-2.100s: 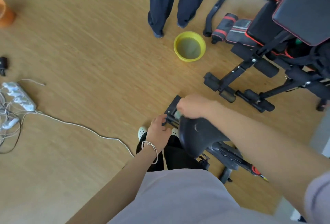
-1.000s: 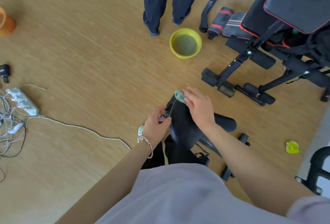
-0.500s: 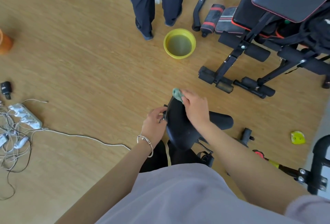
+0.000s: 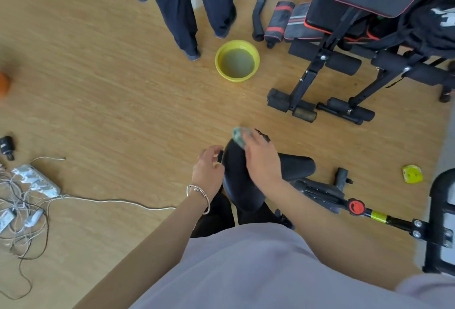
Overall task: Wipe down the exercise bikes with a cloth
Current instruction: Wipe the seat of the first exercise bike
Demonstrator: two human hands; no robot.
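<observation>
Head view, looking straight down over the person's own lap onto the bike saddle [image 4: 242,185], black, narrow nose pointing away toward the floor ahead. Right hand [image 4: 262,161] lies flat on the saddle's right flank near the nose, fingers pressed together over a small greenish cloth [image 4: 239,137] bunched under the fingertips; only the wad's far end shows past them. Left hand [image 4: 208,172] sits just beside the saddle's left edge, fingers loosely spread and curled, gripping nothing that I can see; whether the palm touches the saddle I cannot tell. A thin bracelet [image 4: 199,196] rings that wrist. Step in hand, as I judge it: wiping the saddle, cloth at the nose end. Bike frame [image 4: 320,193] and red adjuster knob [image 4: 356,207] to the right look untouched by either hand. Next move likely calls for drawing the cloth back along the saddle top toward the broad rear with steady pressure, left hand bracing the seat against swivel, then on to the frame. Yellow basin [image 4: 237,60] of murky water stands on the wooden floor [image 4: 98,87] ahead, well apart, within reach for a rinse. Another person's legs [image 4: 187,5] stand just beside it; a weight bench [image 4: 357,37] at upper right.
</observation>
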